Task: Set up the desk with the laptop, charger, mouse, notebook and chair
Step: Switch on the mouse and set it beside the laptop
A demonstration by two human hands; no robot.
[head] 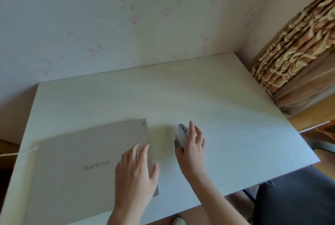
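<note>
The laptop [94,161] lies closed and flat on the left half of the white surface [235,116], lid up, brand lettering facing the person. A pale cable [18,153] runs from off the left edge to the laptop's far left corner; it looks plugged in there, though the joint itself is too small to confirm, and no charger brick is in view. On that evidence the laptop is placed and the charger lead is probably connected.

The mouse [181,135] sits on the surface just to the right of the laptop, apart from it. The right hand [192,145] is on it: the thumb lies against the mouse's near left side and the fingers reach along its right flank, loosely curled round it, so the grip reads as closed on the mouse (lightly, not clenched). Whether the hand is setting it down or adjusting it cannot be told.

The left hand [136,174] rests with fingers straight and spread on the near right corner of the laptop lid, pressing or steadying it, holding nothing.

Outstanding items, as judged: no notebook is visible anywhere on the surface. A dark seat [293,197], probably the chair, shows at lower right below the surface edge, not evidently positioned at the working place. The laptop lid is not yet raised, if the setup requires that. Roughly half of the listed items appear dealt with.
</note>
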